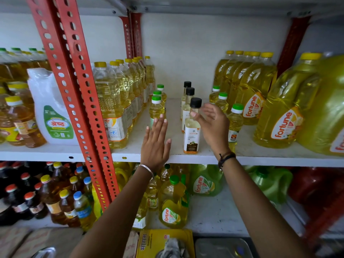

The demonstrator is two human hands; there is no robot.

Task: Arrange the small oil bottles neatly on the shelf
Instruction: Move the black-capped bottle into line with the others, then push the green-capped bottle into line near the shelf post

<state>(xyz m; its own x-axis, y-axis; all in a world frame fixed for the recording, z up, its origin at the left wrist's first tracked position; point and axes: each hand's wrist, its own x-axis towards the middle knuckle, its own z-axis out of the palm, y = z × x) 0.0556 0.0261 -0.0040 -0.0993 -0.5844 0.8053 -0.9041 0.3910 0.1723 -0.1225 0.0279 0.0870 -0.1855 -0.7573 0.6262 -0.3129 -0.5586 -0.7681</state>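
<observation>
Right now the left hand (pixel 155 144) lies flat and open on the white shelf (pixel 260 157), its fingertips touching the front green-capped bottle (pixel 156 110) of a row of three. Just beside it, the right hand (pixel 212 125) is spread open around the front black-capped bottle (pixel 192 131), which stands upright near the shelf's edge; whether the fingers actually press it I cannot tell.

— What have I got on the head view?

— My left hand (pixel 156 144) lies flat, fingers spread, on the white shelf (pixel 260 157), fingertips at a green-capped bottle (pixel 156 110).

— And the right?

— My right hand (pixel 212 125) is around the front black-capped coconut oil bottle (pixel 192 127); fingers look loose, possibly not gripping. Two more black caps line up behind.
</observation>
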